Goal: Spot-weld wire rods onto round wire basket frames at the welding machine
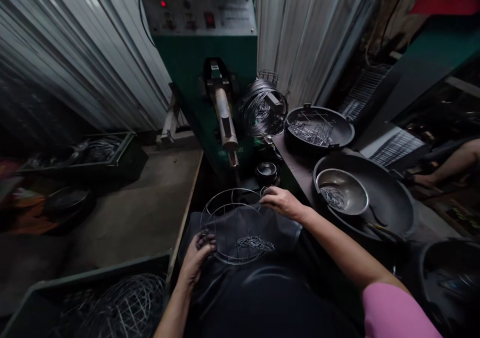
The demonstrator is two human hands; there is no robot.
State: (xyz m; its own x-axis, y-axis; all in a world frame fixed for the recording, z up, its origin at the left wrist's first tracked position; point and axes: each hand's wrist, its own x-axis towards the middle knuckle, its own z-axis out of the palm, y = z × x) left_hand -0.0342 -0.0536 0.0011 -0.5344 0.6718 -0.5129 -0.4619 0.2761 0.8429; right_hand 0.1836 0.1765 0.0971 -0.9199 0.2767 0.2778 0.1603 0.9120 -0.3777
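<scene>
Head view: I logged the wire frame [232, 204] over the lap, just in front of the green machine [176, 78]. The left hand [197, 254] had thumb and fingers closed on its side. The right hand [283, 202] had fingers bent nearly together at its far rim; in dim light I could not tell what they gripped. Right of the machine sat a wire coil [252, 114] and, farther right, a black pan [347, 128].

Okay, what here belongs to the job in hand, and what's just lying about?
Probably the job:
wire frame in the left hand
small wire pieces
green machine ahead

Seemingly lying about:
wire coil beside the machine
orange material, far left
</scene>
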